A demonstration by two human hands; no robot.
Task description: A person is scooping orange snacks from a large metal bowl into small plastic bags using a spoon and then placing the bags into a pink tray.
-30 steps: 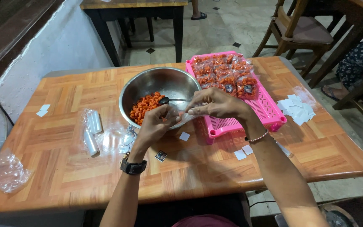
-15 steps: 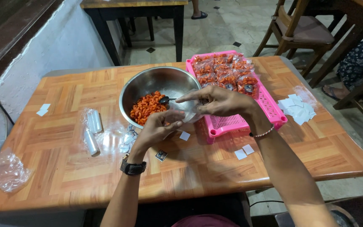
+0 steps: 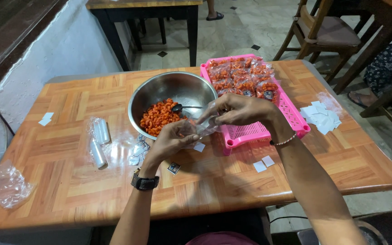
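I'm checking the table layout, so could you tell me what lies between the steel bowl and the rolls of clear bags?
In the head view, only bare wooden tabletop and a loose clear plastic sheet separate the steel bowl from the rolls of clear bags.

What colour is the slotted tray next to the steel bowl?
Bright pink. The tray shows best in the head view, to the right of the bowl.

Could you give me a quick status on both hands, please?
Left hand and right hand both pinch a small clear bag at the steel bowl rim. Nothing in the way.
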